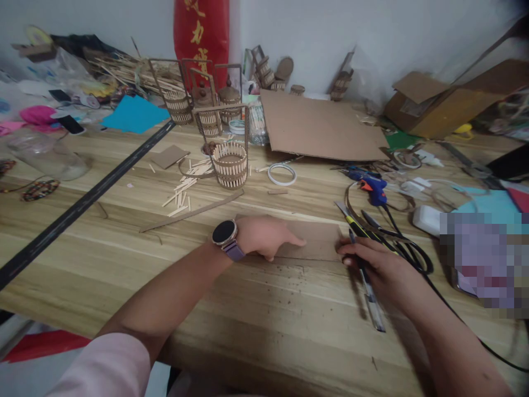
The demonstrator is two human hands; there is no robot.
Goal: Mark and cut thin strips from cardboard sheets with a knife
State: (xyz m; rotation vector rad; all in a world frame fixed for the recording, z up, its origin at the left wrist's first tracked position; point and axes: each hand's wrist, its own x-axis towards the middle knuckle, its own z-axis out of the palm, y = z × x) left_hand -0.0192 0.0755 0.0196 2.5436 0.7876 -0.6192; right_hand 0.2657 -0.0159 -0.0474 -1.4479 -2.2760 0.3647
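Observation:
A strip of brown cardboard (320, 237) lies flat on the wooden table in front of me. My left hand (266, 234), with a watch on its wrist, rests on the strip's left part. Its index finger points right along the surface, while the other fingers are partly hidden beneath the hand. At the strip's right end, my right hand (374, 264) grips a pen (366, 286), whose clear end slants down toward me. Those fingertips are close to the cardboard's edge; whether they touch it I cannot tell. Dark crumbs lie just below the strip.
Beyond my hands stands a small stick basket (230, 165) beside loose sticks (182, 193) and a tape roll (282, 174). A large cardboard sheet (322, 127) lies behind. To the right are a utility knife (351, 220), a blue glue gun (374, 190) and black cable.

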